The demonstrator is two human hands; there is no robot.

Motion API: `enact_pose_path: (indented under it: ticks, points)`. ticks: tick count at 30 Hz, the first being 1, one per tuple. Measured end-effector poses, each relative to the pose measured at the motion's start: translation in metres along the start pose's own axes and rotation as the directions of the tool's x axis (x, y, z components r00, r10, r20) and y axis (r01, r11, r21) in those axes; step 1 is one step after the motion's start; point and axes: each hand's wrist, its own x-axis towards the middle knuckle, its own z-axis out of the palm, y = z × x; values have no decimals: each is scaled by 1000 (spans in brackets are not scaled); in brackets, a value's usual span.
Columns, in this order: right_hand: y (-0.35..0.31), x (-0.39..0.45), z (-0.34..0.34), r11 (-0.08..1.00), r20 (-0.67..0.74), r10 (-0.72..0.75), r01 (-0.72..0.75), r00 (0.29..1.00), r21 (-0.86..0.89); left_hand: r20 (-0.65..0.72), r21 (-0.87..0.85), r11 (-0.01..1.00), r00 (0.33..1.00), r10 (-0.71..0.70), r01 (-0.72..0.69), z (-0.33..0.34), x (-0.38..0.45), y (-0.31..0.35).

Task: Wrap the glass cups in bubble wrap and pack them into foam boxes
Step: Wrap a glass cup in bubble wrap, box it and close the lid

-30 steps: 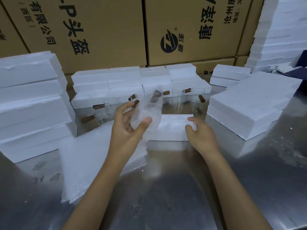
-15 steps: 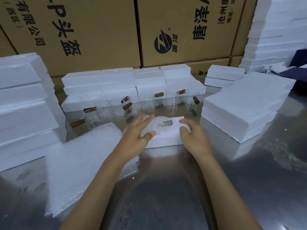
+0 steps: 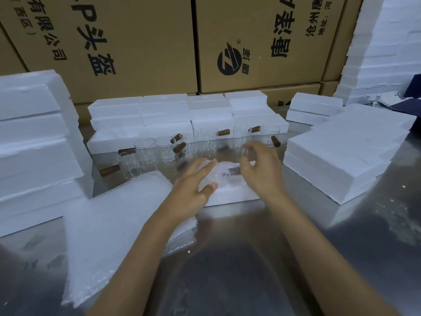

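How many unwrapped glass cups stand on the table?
7, in a row before the foam boxes. The hands may hide more.

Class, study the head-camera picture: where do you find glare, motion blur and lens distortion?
Head view: soft glare and reflections spread over the metal table; the right hand is smeared by motion, the left hand less so; the wrapped cup looks hazy; wide-angle bending tilts the foam stack and cardboard boxes at the edges.

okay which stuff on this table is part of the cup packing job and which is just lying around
Job: wrapped cup under left hand, open foam box, bubble wrap stack, unwrapped glass cups, foam boxes, right hand.
Lying about: cardboard cartons, dark blue item.
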Motion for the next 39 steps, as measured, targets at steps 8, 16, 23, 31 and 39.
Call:
enact_pose_path:
  ticks: [8, 16, 23, 31, 39]
  points:
    - [-55, 116, 56, 979, 314, -131, 173, 940, -109, -218, -5, 1000, 976, -10, 9, 3, 6, -7]
    - [-89, 212, 141, 978, 489, -58, 149, 870, -149, -307, -37, 992, 943, -125, 120, -2, 13, -18]
    - [-77, 245, 189, 990, 382, -26, 75, 924, -116, -337, -23, 995, 936, -103, 101, 1, 13, -22]
    - [-74, 239, 192, 975, 217, -134, 168, 967, -147, -340, -40, 998, 939, -54, 43, -2, 12, -29]
    - [-63, 210, 113, 982, 135, -188, 188, 973, 14, -338, -194, 978, 930, -142, 79, -9, 15, -25]
